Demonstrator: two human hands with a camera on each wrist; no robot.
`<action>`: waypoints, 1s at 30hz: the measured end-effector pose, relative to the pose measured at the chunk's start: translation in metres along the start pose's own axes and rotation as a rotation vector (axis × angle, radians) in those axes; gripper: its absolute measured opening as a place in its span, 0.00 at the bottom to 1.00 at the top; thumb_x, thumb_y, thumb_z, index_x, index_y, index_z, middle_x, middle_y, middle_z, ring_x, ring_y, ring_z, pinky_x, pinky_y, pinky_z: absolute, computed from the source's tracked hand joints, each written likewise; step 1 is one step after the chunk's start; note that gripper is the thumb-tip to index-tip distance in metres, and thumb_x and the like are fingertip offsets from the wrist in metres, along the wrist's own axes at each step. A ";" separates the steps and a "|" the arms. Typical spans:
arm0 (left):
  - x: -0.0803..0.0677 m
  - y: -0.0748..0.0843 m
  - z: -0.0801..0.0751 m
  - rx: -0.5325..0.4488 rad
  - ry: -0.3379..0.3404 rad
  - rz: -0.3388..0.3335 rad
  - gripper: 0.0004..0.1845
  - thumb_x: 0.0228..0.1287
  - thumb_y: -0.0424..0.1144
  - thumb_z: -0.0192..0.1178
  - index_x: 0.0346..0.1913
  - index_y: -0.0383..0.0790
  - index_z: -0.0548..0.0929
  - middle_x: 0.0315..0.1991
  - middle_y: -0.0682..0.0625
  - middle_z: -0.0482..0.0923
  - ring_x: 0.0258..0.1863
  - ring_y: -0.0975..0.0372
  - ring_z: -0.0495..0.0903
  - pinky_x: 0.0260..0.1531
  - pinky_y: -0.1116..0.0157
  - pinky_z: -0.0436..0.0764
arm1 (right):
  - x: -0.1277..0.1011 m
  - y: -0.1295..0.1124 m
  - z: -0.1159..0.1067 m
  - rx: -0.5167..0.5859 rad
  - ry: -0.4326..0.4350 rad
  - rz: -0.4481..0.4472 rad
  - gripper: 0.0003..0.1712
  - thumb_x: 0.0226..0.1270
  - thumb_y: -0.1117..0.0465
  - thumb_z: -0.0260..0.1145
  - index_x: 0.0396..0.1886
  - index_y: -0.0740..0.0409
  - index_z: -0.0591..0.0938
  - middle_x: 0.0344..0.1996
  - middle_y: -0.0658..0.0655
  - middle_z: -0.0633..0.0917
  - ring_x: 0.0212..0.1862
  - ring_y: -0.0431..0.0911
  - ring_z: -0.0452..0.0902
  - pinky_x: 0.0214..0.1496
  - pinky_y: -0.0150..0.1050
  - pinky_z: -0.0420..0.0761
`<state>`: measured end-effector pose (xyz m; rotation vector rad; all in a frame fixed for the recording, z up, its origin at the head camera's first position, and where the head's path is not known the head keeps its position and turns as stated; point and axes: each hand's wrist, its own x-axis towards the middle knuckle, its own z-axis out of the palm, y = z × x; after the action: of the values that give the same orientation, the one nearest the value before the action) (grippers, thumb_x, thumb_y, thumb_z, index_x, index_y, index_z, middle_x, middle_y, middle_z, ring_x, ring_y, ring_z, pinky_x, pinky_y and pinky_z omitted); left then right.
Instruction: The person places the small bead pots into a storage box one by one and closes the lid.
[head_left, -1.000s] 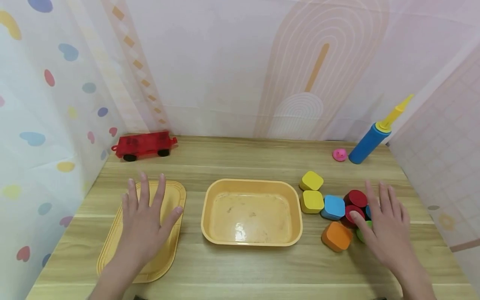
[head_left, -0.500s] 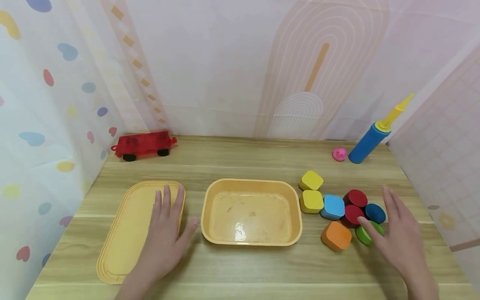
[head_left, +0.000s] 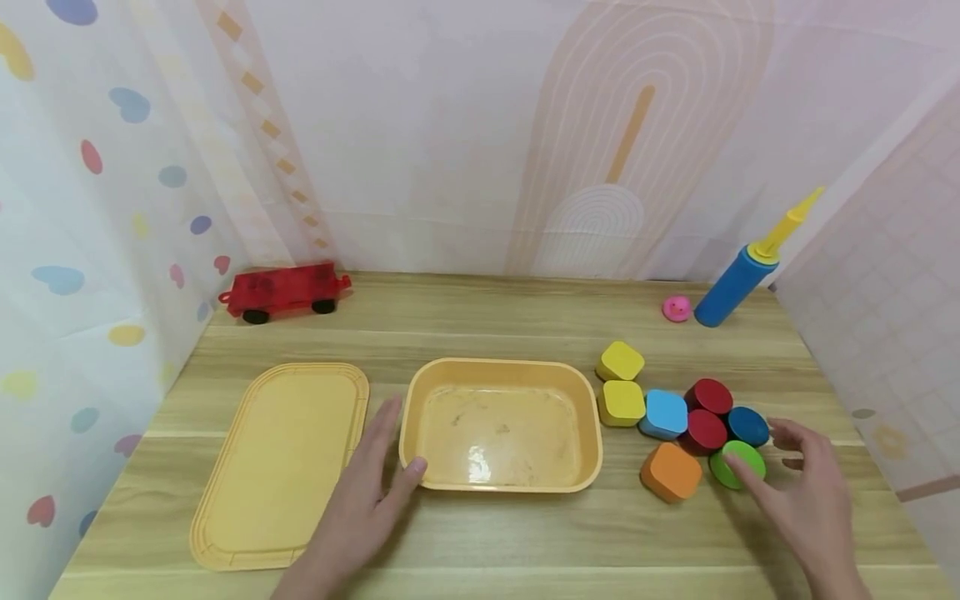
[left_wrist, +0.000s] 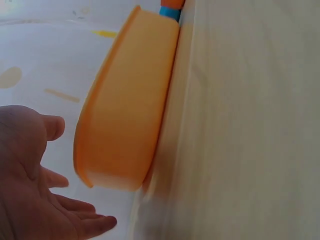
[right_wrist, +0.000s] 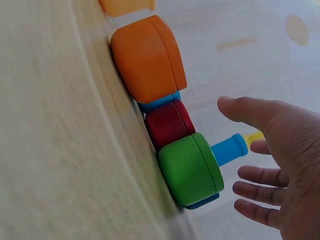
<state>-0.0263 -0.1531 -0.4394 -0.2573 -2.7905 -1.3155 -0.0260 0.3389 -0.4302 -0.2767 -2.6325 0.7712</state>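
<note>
At the left end of an open, tan rectangular plastic tub (head_left: 502, 446) hovers my left hand (head_left: 362, 500). Its thumb overlaps the tub's corner in the head view, but a gap shows between fingers and tub (left_wrist: 122, 100) in the left wrist view. My right hand (head_left: 806, 496) hangs just beside a green round block (head_left: 738, 465), fingers loosely bent and thumb extended. The right wrist view shows that hand apart from the green block (right_wrist: 190, 170). Close by sit a dark blue round block (head_left: 747, 426), two red round blocks (head_left: 705, 431) and an orange rounded-square block (head_left: 671, 472).
Left of the tub lies a flat tan lid (head_left: 281, 467). A light blue block (head_left: 664, 414) and two yellow blocks (head_left: 622, 403) stand right of it. Toward the back are a red toy wagon (head_left: 287, 292), a pink toy duck (head_left: 677, 308) and a blue-and-yellow pump (head_left: 731, 283).
My left hand has moved right, from over the lid to the tub's left end. My right hand has drawn back slightly and bent its fingers beside the green block.
</note>
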 end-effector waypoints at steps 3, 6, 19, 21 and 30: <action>-0.001 0.001 0.003 -0.014 0.025 0.009 0.41 0.77 0.47 0.57 0.83 0.58 0.44 0.82 0.46 0.48 0.80 0.49 0.50 0.74 0.38 0.59 | -0.003 0.004 0.002 0.036 0.025 0.062 0.38 0.50 0.55 0.85 0.58 0.64 0.78 0.51 0.59 0.80 0.46 0.32 0.67 0.42 0.16 0.67; -0.003 0.001 0.005 -0.048 0.051 -0.004 0.41 0.77 0.46 0.58 0.83 0.55 0.47 0.81 0.48 0.53 0.77 0.52 0.59 0.77 0.59 0.61 | -0.005 0.008 0.004 0.053 0.020 0.100 0.35 0.51 0.56 0.85 0.55 0.63 0.79 0.48 0.56 0.80 0.42 0.25 0.66 0.40 0.14 0.68; -0.002 -0.010 0.019 -0.226 0.095 0.081 0.39 0.76 0.37 0.58 0.83 0.50 0.51 0.81 0.49 0.54 0.76 0.56 0.62 0.71 0.79 0.61 | -0.010 0.021 0.006 0.051 -0.121 0.226 0.38 0.54 0.49 0.82 0.58 0.62 0.77 0.43 0.61 0.82 0.33 0.29 0.70 0.31 0.17 0.75; -0.001 -0.013 0.020 -0.234 0.088 0.090 0.39 0.77 0.37 0.58 0.83 0.51 0.51 0.81 0.50 0.54 0.76 0.58 0.62 0.71 0.79 0.61 | -0.010 0.021 0.005 0.044 -0.141 0.233 0.39 0.54 0.47 0.82 0.59 0.62 0.76 0.43 0.61 0.81 0.33 0.28 0.70 0.31 0.16 0.75; -0.001 -0.018 0.026 -0.345 0.029 0.114 0.38 0.78 0.32 0.54 0.83 0.49 0.49 0.81 0.41 0.51 0.76 0.48 0.61 0.68 0.76 0.67 | -0.009 0.023 0.004 0.017 -0.200 0.205 0.40 0.52 0.46 0.83 0.57 0.63 0.77 0.44 0.62 0.81 0.30 0.28 0.73 0.30 0.19 0.77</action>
<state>-0.0276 -0.1443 -0.4702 -0.3990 -2.4684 -1.7472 -0.0180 0.3536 -0.4491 -0.4945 -2.8139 0.9304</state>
